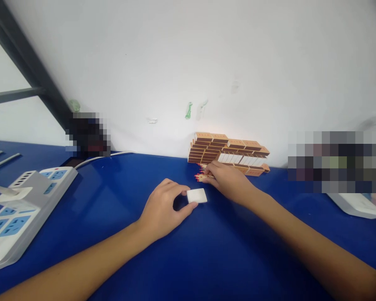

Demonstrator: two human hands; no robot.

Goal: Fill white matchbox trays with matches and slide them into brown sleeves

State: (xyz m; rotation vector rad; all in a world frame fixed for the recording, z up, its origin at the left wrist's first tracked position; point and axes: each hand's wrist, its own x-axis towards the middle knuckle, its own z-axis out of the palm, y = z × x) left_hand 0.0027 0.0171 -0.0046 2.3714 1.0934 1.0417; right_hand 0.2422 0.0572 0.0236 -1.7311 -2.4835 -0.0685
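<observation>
The small white box [197, 195] lies on the blue table [163, 259], just right of the middle of the frame. Your left hand [163, 207] has it pinched at its left end, thumb on the near edge and a fingertip at the far corner.

Just above and to the right, your right hand [227, 179] has its fingers bent down onto a small pile of red-tipped matches [200, 177]; you cannot tell from this view whether any are gripped.

Right behind that hand, stacked matchboxes [208, 148] stand near the white wall [163, 62], some with white sides facing you.

Farther out, at the left of the frame, you have a power strip [15, 225] with blue sockets and a white cord [106, 156] running from its far end. A dark beam [34, 62] slants across the upper left, and green tape [188, 110] sticks to the wall above the matchboxes.
</observation>
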